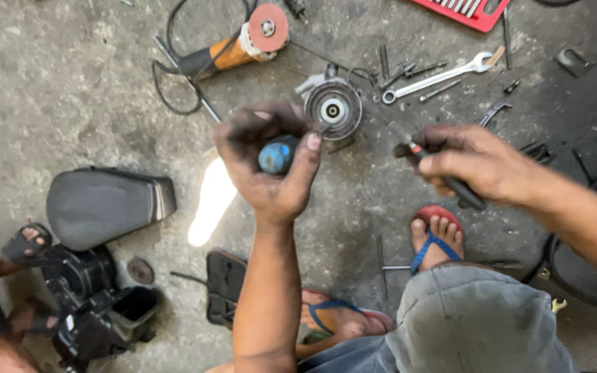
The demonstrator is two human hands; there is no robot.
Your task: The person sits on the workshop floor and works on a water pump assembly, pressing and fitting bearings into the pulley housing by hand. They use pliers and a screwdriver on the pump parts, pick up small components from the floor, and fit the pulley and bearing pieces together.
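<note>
Grease covers both hands held out above the concrete floor (pixel 50 83). The left hand (pixel 271 162) is curled tight around a blue-handled tool (pixel 277 156), its rounded blue end poking out between thumb and fingers; the grip is closed fully on it. The right hand (pixel 475 166) is closed on a dark, slim tool (pixel 443 173) with a red band near its tip, which points left toward the other hand. The two hands are near each other but apart.

Below the left hand's fingertips, on the floor, lies a round metal part (pixel 333 109) with a bright centre. Farther toward the floor's far edge rests an orange angle grinder (pixel 233 47) with a reddish disc and a looping black cord. To its right lie a combination spanner (pixel 437 77) and scattered bolts, and a red tray (pixel 464 10) sits at the far edge. Near the floor's left side lies a black seat (pixel 105 204), with black plastic housings (pixel 98 304) beside another person's sandalled foot (pixel 29 242). The person's own feet wear blue-strapped sandals (pixel 437 238).
</note>
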